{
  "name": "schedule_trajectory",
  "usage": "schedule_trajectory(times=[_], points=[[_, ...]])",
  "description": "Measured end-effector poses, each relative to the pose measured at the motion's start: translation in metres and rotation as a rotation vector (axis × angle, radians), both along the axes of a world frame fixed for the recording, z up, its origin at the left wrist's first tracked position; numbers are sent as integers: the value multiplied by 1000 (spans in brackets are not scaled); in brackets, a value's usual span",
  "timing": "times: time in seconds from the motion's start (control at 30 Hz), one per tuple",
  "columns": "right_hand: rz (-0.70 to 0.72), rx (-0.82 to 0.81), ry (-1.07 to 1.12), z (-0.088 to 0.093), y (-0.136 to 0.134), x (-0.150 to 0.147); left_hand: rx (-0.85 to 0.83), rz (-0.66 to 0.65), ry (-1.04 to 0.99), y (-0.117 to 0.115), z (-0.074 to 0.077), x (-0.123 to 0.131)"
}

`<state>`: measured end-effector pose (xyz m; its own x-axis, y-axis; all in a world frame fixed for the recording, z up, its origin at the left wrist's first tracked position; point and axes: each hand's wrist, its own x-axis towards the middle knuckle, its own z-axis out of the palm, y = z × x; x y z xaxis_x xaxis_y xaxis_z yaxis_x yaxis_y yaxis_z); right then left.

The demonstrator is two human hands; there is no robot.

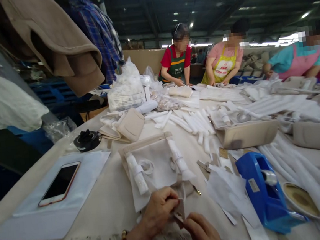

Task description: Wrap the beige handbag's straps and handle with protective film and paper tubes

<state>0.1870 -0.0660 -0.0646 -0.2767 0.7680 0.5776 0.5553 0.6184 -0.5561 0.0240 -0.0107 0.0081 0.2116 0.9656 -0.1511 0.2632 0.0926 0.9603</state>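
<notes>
Tab [181, 209] | left hand [160, 207], right hand [203, 231]: fingers closed, pinching it | step: seemingly adjusting tab, bag [159, 162] just beyond | next: likely calls for steady pinch

Two hands, left hand [158, 209] and right hand [204, 232], one strip [182, 207] at the fingers [172, 203]. Just beyond fingers: one bag [156, 155], two white rolls [137, 173] on it; left of them, one phone [59, 183]; right, one blue tape dispenser [259, 189]. Far beyond: three people [177, 66], plus part of a fourth; white tubes [190, 122] overlap, uncountable.
</notes>
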Motion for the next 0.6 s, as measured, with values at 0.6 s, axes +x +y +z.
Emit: schedule_trajectory(times=[0.6], points=[[164,-33,46,7,5,-9,284,37,-20,-42,50,-17]])
